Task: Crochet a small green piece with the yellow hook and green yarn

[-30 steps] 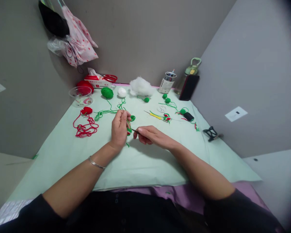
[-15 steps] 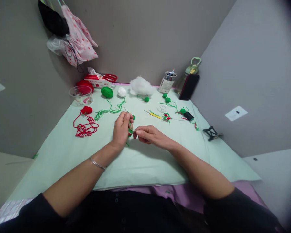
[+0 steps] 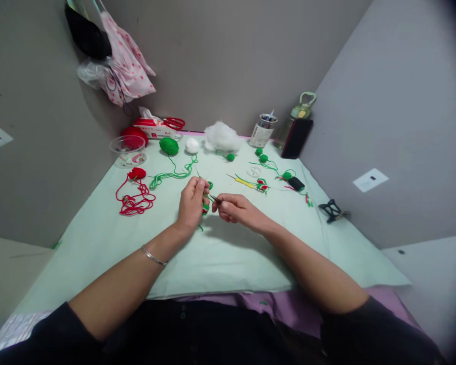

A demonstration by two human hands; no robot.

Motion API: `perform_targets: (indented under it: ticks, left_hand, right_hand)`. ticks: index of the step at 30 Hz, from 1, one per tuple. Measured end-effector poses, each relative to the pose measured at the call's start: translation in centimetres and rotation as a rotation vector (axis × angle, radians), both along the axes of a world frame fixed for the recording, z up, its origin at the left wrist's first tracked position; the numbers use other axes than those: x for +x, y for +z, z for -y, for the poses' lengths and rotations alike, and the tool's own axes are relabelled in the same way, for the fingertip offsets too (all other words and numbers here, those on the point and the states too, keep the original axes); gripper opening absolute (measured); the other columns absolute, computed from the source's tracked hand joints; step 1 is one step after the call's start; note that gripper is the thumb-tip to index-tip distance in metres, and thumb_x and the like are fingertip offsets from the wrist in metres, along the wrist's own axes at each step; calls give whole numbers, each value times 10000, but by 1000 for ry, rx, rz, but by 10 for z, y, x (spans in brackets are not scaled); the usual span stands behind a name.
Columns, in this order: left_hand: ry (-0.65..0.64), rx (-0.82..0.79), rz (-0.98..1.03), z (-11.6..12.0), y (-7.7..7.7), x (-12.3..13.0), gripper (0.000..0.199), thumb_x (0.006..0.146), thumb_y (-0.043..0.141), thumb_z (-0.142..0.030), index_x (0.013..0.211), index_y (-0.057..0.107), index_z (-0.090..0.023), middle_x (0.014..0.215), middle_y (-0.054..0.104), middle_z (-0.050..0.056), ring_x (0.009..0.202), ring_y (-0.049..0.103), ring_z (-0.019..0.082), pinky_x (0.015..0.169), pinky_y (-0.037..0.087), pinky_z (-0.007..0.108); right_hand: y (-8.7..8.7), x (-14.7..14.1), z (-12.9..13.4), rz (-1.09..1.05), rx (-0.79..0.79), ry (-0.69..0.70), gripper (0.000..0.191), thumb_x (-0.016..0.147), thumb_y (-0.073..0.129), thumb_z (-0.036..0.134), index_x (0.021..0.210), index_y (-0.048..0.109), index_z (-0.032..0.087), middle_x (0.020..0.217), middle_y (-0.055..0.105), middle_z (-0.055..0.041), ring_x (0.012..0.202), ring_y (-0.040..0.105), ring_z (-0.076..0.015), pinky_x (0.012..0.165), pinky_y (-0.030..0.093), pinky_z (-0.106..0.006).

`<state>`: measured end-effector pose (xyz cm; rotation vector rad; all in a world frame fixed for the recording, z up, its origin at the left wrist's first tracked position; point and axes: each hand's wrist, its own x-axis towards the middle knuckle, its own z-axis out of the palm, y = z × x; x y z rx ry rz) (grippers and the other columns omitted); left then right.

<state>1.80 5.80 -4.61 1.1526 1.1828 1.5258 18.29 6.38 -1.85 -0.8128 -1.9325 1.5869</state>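
My left hand [image 3: 191, 203] is closed around a small green and red piece of yarn work [image 3: 205, 208], partly hidden by the fingers. A thin needle-like shaft [image 3: 197, 172] sticks up above that hand. My right hand [image 3: 235, 208] pinches a thin dark pointed tool [image 3: 215, 199], whose tip reaches green yarn beside the left fingers. Its kind is too small to make out. A green yarn end [image 3: 201, 228] hangs below the piece. To the right lie a yellow-handled crochet hook [image 3: 245, 182] and a small red and green yarn piece [image 3: 262, 185].
Red yarn [image 3: 137, 200], a green ball [image 3: 169, 146], a white ball [image 3: 192, 146] and a clear tub [image 3: 128, 152] stand left. White stuffing [image 3: 222, 137], a pen can [image 3: 263, 131], a phone [image 3: 297, 138] and a bottle [image 3: 303, 109] line the back. A black clip-like stand [image 3: 332, 210] lies right.
My right hand has shifted slightly up, and the dark tool in its fingers now shows, pointing at the green yarn. The left hand stays nearly in place.
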Motion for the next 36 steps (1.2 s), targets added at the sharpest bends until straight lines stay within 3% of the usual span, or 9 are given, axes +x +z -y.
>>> perform_targets:
  ticks: [3, 8, 12, 19, 22, 26, 31, 34, 36]
  left_hand:
    - [17, 21, -5, 3, 1, 3, 266, 963, 567, -409, 810, 565, -191, 730, 530, -35, 514, 504, 68, 460, 423, 169]
    - [31, 19, 42, 0, 0, 3, 268, 949, 604, -402, 790, 572, -188, 704, 532, -33, 536, 544, 82, 489, 452, 175]
    - [86, 16, 146, -13, 3, -12, 262, 953, 576, -422, 823, 545, -197, 717, 509, -38, 545, 567, 91, 495, 492, 190]
    - [155, 49, 267, -22, 13, -34, 212, 949, 552, -357, 814, 529, -195, 719, 475, -52, 497, 501, 61, 493, 475, 186]
    - [139, 52, 268, -19, 13, -30, 221, 940, 564, -370, 811, 535, -193, 719, 485, -51, 490, 496, 58, 471, 445, 179]
    - [86, 45, 226, -12, 12, -21, 267, 937, 584, -426, 818, 543, -190, 717, 498, -49, 485, 500, 60, 464, 436, 186]
    - [-63, 10, 122, -6, 10, -14, 289, 944, 585, -437, 814, 561, -180, 724, 532, -41, 485, 515, 57, 479, 440, 186]
    - [-204, -31, 56, -4, 7, -12, 303, 935, 590, -455, 822, 590, -174, 725, 551, -36, 490, 534, 68, 481, 454, 195]
    - [-296, -57, 19, -3, 5, -10, 308, 933, 589, -461, 828, 605, -171, 718, 562, -34, 492, 538, 73, 485, 460, 196]
  right_hand:
    - [-1, -7, 2, -14, 80, -123, 422, 768, 769, 554, 808, 611, 164, 731, 532, 30, 665, 400, -104, 612, 311, -263]
    - [-2, -11, 3, 55, 119, -207, 280, 808, 728, 419, 745, 619, 170, 659, 471, 51, 636, 346, -98, 603, 282, -265]
    - [-1, -4, -5, 16, 2, -287, 254, 789, 721, 401, 825, 583, 190, 705, 513, 56, 582, 352, -80, 538, 284, -243]
    - [0, 11, -18, 182, -109, 12, 249, 686, 808, 338, 745, 656, 150, 596, 597, 34, 537, 471, -94, 482, 336, -219]
    - [-2, 13, -23, 172, -73, -75, 324, 800, 716, 447, 894, 670, 140, 708, 680, -8, 490, 384, -70, 443, 294, -218]
    - [-9, 15, -29, 133, 39, -282, 503, 966, 476, 542, 1281, 562, 159, 1014, 731, -74, 491, 264, -66, 441, 259, -228]
    - [-17, 15, -27, 190, 169, -258, 332, 863, 704, 486, 951, 745, 169, 796, 703, -34, 670, 511, -131, 655, 409, -266]
    - [-18, 15, -26, 157, 225, -299, 244, 850, 730, 439, 845, 766, 199, 870, 698, -42, 807, 577, -166, 794, 441, -301]
    - [-17, 15, -27, 102, 229, -351, 250, 866, 705, 438, 926, 770, 204, 961, 705, -59, 891, 601, -186, 847, 460, -319]
